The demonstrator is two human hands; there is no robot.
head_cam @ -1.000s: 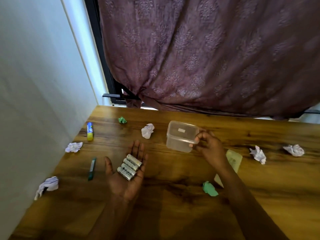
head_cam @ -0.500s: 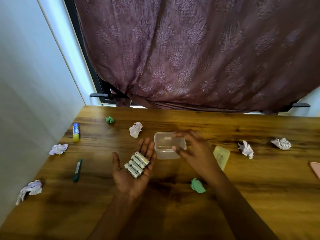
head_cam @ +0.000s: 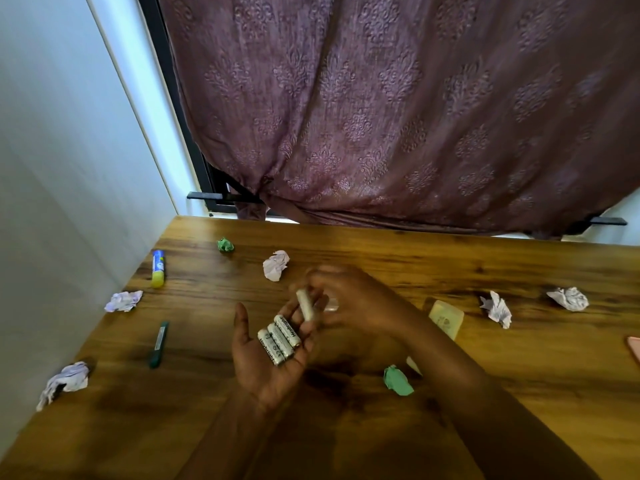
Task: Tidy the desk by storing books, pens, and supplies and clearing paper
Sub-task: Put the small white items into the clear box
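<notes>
Along the desk's point(head_cam: 485, 258) left edge lie a near paper wad point(head_cam: 65, 379), a green pen point(head_cam: 159, 342), a second paper wad point(head_cam: 123, 301) and a glue stick point(head_cam: 158, 268). Toward the far edge sit a green paper ball point(head_cam: 225, 244) and a white paper ball point(head_cam: 276, 265). Mid-desk, the left hand point(head_cam: 270, 358) lies flat open, palm up, carrying three batteries point(head_cam: 278, 341). The right hand point(head_cam: 360, 299) pinches a fourth battery point(head_cam: 305, 304) above the left fingers. Further right lie a lid point(head_cam: 446, 318) and a green wad point(head_cam: 398, 381).

three white batteries point(head_cam: 278, 341) lie side by side on the upturned left hand point(head_cam: 265, 363); a fourth battery point(head_cam: 306, 305), blurred, is pinched nearly upright by the right hand point(head_cam: 356, 296) just above them.
</notes>
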